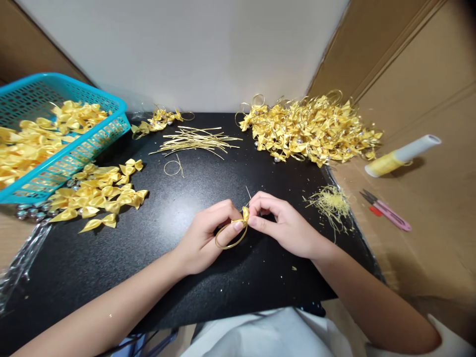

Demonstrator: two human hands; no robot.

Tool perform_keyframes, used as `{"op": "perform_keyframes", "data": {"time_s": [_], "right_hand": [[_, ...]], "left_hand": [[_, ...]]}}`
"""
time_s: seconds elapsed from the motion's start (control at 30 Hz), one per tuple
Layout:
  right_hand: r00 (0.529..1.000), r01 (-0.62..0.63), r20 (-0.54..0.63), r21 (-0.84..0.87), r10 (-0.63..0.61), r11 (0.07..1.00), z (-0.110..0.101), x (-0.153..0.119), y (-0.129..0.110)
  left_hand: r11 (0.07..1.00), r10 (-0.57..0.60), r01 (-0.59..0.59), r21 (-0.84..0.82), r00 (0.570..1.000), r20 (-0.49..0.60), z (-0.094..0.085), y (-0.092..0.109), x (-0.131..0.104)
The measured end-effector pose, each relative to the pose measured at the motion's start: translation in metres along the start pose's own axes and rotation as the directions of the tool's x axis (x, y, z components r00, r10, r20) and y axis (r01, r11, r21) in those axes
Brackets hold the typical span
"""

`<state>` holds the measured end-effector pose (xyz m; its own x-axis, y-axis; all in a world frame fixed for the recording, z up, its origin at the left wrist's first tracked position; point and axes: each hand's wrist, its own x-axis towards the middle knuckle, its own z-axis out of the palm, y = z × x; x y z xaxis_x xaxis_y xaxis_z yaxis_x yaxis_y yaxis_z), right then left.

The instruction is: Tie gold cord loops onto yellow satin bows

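Observation:
My left hand (213,230) pinches a small yellow bow (245,214) together with a looped gold cord (231,245), above the middle of the black table. Close against its right side, my right hand (273,218) has thumb and forefinger pressed together at the bow's edge. A thin needle (248,192) sticks up beside the right fingertips; how it is held is hidden. Farther back lie a bundle of straight gold cords (197,141) and a single cord loop (172,167).
A turquoise basket (70,161) of yellow bows stands at the left, with loose bows (102,191) and silver bells (32,213) beside it. Finished-looking bows (308,129) are heaped at the back right. Thread scraps (332,203), pink snips (390,213) and a thread-wound tube (401,156) lie rightward.

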<state>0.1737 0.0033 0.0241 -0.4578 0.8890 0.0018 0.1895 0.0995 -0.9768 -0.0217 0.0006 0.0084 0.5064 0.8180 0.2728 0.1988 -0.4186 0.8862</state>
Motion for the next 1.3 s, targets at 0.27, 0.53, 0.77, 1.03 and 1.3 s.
{"op": "perform_keyframes", "data": {"time_s": [0.27, 0.53, 0.77, 1.03, 1.3], "right_hand": [[1.000, -0.024, 0.018, 0.050, 0.023, 0.998, 0.0013, 0.0010, 0.0000], [0.999, -0.035, 0.028, 0.064, 0.033, 0.997, 0.0007, 0.0020, 0.0013], [0.999, -0.036, 0.039, 0.053, 0.034, 0.998, -0.0001, 0.0020, 0.0020], [0.998, -0.046, 0.034, 0.035, 0.045, 0.998, -0.0014, 0.0019, 0.0037], [0.999, -0.054, 0.009, 0.056, 0.054, 0.997, 0.0035, 0.0029, 0.0042]], "left_hand": [[0.996, -0.065, 0.064, -0.062, 0.998, -0.007, 0.0007, 0.0017, 0.0001], [0.996, -0.069, 0.068, -0.050, 0.998, -0.009, 0.0012, 0.0018, -0.0005], [0.993, -0.087, 0.085, -0.080, 0.996, -0.017, 0.0016, 0.0008, -0.0009], [0.991, -0.099, 0.098, -0.090, 0.995, -0.013, 0.0024, -0.0004, -0.0007], [0.973, -0.172, 0.170, -0.158, 0.985, 0.000, 0.0034, -0.0015, -0.0017]]}}
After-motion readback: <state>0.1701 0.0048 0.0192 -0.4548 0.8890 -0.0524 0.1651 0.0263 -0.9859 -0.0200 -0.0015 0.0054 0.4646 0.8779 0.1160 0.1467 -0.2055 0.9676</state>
